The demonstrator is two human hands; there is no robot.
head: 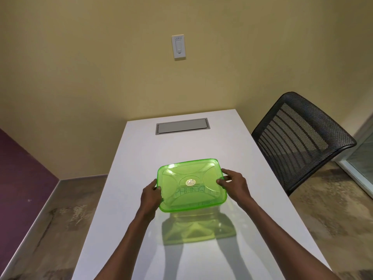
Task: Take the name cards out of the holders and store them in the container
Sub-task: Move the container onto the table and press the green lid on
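Both hands, left (151, 196) and right (235, 183), grip the lidded green container (190, 184) at 9 and 3 o'clock, mid-counter (141, 150). No cards or holders visible; storing apparently done or unstarted.

Yellow walls (101, 67) carried a white switch (179, 47) — a black mesh chair (298, 138) stood beside the white table (252, 178) on mottled floor (60, 219).

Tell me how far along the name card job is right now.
Looks near the end. No holders or loose cards show on the white table. Both hands, left hand and right hand, grip the lidded green container by its sides. Lettering shows faintly through the lid, possibly cards inside. Only setting it down seems left.
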